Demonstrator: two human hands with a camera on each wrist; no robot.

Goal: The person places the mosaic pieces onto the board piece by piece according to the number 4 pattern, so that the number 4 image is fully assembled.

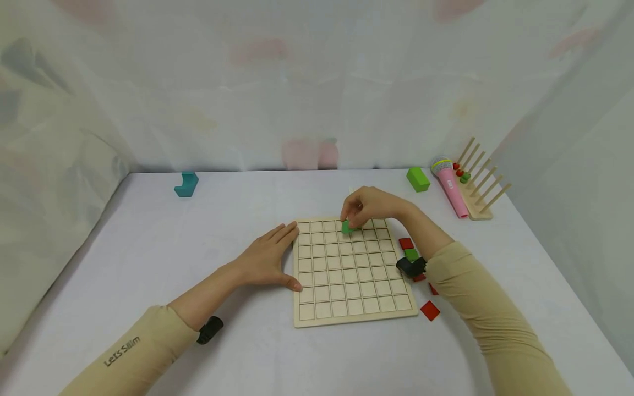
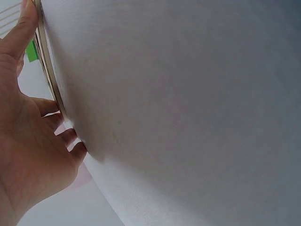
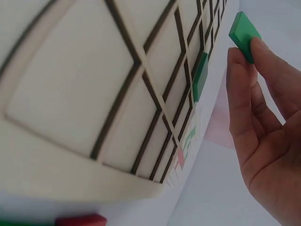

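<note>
A square wooden grid board [image 1: 355,323] lies flat on the table. My left hand [image 1: 267,258] rests at its left edge, fingers spread, with fingertips and thumb touching the rim. Between thumb and fingers, my right hand [image 3: 268,108] pinches a small green square tile [image 3: 243,34] above the far part of the board. Another green tile [image 3: 201,77] sits on the grid in the right wrist view. From the head, my right hand [image 1: 373,206] covers some of the far cells.
Red tiles [image 1: 430,311] and a green tile [image 1: 411,254] lie right of the board, partly under my right forearm. Farther back are a green block [image 1: 418,179], a pink microphone [image 1: 453,192] and a wooden peg rack [image 1: 480,213]. A teal block [image 1: 186,185] stands back left.
</note>
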